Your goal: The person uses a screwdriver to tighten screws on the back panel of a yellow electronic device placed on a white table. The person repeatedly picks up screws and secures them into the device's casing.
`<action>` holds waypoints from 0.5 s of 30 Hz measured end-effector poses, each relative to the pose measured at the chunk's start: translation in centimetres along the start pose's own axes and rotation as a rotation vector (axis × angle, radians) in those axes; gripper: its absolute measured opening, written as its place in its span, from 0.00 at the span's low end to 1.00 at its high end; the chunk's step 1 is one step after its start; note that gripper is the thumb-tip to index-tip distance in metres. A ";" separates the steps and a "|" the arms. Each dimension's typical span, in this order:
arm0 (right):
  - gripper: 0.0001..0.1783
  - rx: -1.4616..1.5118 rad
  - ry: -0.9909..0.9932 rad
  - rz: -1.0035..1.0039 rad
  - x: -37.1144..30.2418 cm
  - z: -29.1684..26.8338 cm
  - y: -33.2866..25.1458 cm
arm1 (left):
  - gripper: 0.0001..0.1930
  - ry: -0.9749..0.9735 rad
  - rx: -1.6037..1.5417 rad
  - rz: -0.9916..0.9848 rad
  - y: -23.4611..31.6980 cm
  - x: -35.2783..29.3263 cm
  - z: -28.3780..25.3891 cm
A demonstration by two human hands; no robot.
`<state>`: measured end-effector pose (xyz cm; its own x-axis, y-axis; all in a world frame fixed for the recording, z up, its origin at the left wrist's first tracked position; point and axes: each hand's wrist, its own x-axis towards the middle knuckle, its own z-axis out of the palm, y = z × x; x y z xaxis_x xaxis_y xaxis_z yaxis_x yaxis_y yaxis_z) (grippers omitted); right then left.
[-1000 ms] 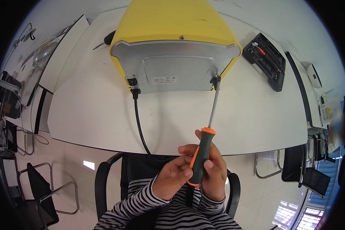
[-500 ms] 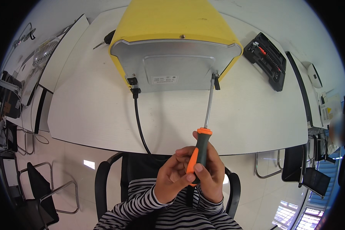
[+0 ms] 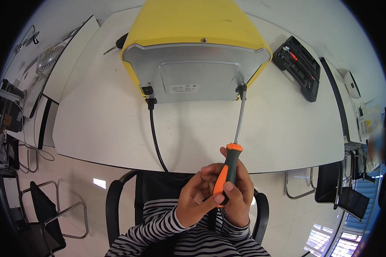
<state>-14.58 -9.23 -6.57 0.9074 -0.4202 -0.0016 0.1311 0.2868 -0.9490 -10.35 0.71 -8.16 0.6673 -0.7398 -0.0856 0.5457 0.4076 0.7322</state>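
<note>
- One screwdriver [image 3: 230, 168], with an orange and dark handle and a long steel shaft, is held by both hands at 6 o'clock in the view.
- The left hand [image 3: 197, 199] is wrapped shut around the lower handle, thumb pressed on the orange grip; the right hand [image 3: 241, 192] is closed on the handle from the other side. Two hands on one handle would likely steady it and add push along the shaft.
- The shaft runs up toward 12 o'clock, its tip meeting the lower right corner of the grey metal panel [image 3: 197, 75], seemingly at a fastener there, though the tip itself is too small to read.
- One yellow appliance [image 3: 193, 21] lies tipped on the white counter [image 3: 98, 124], panel facing the person, which puts that corner in easy reach of the tool.
- One black power cord [image 3: 155, 137] plugs in at the panel's lower left corner and drops over the counter's near edge.
- One open black tool case [image 3: 298, 67] sits at 2 o'clock, well apart from the appliance.
- A dark-handled tool [image 3: 118, 43] lies at 11 o'clock, beside the yellow body.
- A black chair [image 3: 120, 192] is under the person.
</note>
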 end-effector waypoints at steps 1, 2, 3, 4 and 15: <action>0.31 -0.001 0.003 -0.004 0.0 0.0 0.0 | 0.21 0.001 0.000 0.001 0.0 0.0 0.0; 0.31 -0.003 0.001 -0.007 0.0 0.0 0.0 | 0.21 -0.003 0.004 0.003 0.0 0.0 0.0; 0.31 -0.005 -0.001 -0.010 0.0 0.0 0.1 | 0.20 -0.007 0.007 0.005 0.0 0.0 0.0; 0.31 -0.006 -0.003 -0.013 0.0 0.1 0.1 | 0.20 -0.010 0.010 0.006 0.0 0.0 0.0; 0.27 -0.007 -0.080 -0.007 0.0 -0.3 -0.2 | 0.21 0.035 -0.009 0.047 -0.4 -0.3 0.1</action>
<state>-14.75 -9.56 -6.48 0.9356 -0.3518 0.0296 0.1347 0.2782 -0.9510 -10.79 0.71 -8.33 0.7099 -0.7003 -0.0747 0.5176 0.4469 0.7296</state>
